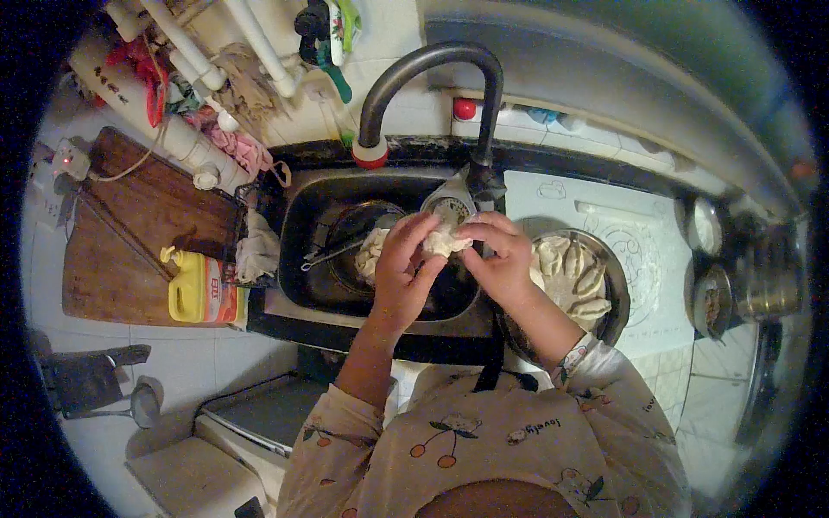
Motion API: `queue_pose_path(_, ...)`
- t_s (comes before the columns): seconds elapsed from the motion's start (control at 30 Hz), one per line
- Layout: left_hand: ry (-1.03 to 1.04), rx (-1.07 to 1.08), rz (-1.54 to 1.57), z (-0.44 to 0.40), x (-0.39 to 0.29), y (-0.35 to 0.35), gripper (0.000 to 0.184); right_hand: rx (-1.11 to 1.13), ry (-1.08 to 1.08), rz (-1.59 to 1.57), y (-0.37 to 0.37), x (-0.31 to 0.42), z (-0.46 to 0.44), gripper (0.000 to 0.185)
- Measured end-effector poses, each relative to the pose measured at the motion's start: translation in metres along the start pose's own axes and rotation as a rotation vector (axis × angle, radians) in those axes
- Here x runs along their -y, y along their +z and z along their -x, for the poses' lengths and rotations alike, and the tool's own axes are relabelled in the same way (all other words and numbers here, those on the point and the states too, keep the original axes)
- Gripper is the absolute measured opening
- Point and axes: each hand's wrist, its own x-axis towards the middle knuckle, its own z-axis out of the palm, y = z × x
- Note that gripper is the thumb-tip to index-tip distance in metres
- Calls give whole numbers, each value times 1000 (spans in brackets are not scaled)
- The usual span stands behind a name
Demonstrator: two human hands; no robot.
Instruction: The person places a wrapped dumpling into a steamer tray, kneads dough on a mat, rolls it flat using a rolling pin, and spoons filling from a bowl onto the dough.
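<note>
In the head view, a pale, pleated dumpling (444, 242) is pinched between my two hands over the right part of the sink. The fingertips and thumb of my left hand (404, 263) are closed on its left side. From the other side, my right hand (501, 263) grips its edge with thumb and fingers. A round metal pan (618, 302) stands right of the sink, partly behind my right forearm. Several shaped dumplings (590, 281) lie in it. A crumpled whitish thing (371, 255) sits in the sink, left of my left hand; its kind is unclear.
A dark faucet (432, 56) arches over the sink (298, 216). On the right lies a white printed mat (643, 259) with a rolling pin (615, 214). Bowls (712, 302) stand beyond it. A yellow bottle (197, 289) stands left of the sink, near a wooden board (121, 233).
</note>
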Motion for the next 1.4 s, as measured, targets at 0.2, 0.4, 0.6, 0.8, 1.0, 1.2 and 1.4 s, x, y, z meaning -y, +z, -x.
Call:
queue_pose_path(0.2,41,2,-218,-1,-16,-1,37,-69,18,1,5,14,3,21)
queue_pose_path(0.4,50,-182,-374,2,-10,-2,31,46,-88,9,2,28,3,31)
queue_pose_path(0.6,79,-105,-379,-4,-10,-14,33,209,166,-353,2,14,-5,38)
queue_pose_path(0.8,15,-133,-232,-3,-12,-2,45,98,156,-322,19,16,-6,26)
queue_pose_path(1.0,-127,-120,366,2,-19,14,46,-68,138,-79,23,16,-4,21)
queue_pose_path(1.2,-426,-328,309,-2,14,6,41,181,-88,48,31,24,14,30)
queue_pose_path(1.4,-296,-59,854,24,105,-52,32,234,174,177,-48,17,51,21)
